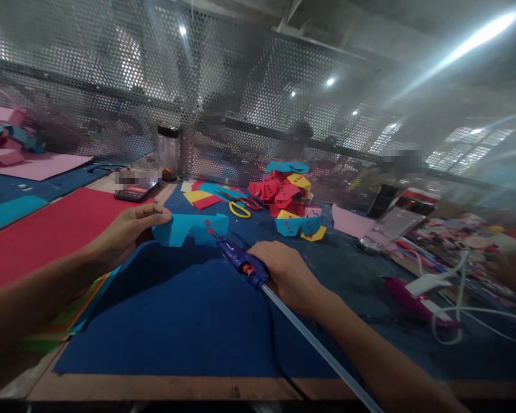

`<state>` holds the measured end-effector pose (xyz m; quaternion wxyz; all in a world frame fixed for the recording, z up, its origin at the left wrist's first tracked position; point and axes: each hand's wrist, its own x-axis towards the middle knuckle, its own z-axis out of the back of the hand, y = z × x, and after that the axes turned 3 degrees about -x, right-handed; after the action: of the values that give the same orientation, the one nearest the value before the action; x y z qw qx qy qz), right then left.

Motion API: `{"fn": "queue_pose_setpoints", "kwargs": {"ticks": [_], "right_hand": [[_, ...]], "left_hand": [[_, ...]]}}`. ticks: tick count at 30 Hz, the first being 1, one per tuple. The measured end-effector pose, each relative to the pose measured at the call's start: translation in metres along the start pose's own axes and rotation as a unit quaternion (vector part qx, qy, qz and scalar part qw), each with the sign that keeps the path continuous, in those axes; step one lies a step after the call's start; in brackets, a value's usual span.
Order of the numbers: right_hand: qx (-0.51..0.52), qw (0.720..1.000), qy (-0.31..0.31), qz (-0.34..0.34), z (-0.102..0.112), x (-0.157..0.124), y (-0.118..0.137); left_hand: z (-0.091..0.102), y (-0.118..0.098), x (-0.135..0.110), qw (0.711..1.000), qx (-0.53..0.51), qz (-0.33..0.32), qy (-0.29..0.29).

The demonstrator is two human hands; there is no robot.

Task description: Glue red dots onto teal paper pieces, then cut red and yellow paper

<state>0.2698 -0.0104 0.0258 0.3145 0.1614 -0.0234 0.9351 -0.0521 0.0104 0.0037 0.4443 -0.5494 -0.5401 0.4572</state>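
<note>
Right grip (pixel 287 272) around glue gun (pixel 242 261); scissors (pixel 236 199), paper pile (pixel 282 194) beyond.

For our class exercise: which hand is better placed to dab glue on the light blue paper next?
Probably the right hand: it grips the glue gun, whose tip is by the red dots on the light blue paper. The left hand pinches the paper's left end.

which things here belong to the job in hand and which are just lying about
Job in hand:
light-blue paper cutout, left hand
purple glue gun with translucent glue stick, right hand
dotted cutouts, likely related

Seemingly just lying about:
smartphone
scissors
lidded jar
magenta glue gun
</note>
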Motion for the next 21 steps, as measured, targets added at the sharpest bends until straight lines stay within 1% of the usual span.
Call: {"fn": "queue_pose_setpoints", "kwargs": {"ticks": [8, 16, 21], "right_hand": [[-0.008, 1.0, -0.001, -0.003, -0.0002, 0.0005, -0.0001], [-0.009, 1.0, -0.012, -0.012, -0.0012, 0.0011, 0.0], [-0.002, 1.0, -0.008, -0.014, -0.0022, 0.0005, -0.0007]], "left_hand": [[0.0011, 0.002, 0.0012, 1.0, 0.013, -0.015, 0.003], [0.0003, 0.0012, 0.0001, 1.0, 0.02, -0.015, 0.006], [0.0004, 0.0011, -0.0003, 1.0, 0.018, -0.013, 0.012]]}}
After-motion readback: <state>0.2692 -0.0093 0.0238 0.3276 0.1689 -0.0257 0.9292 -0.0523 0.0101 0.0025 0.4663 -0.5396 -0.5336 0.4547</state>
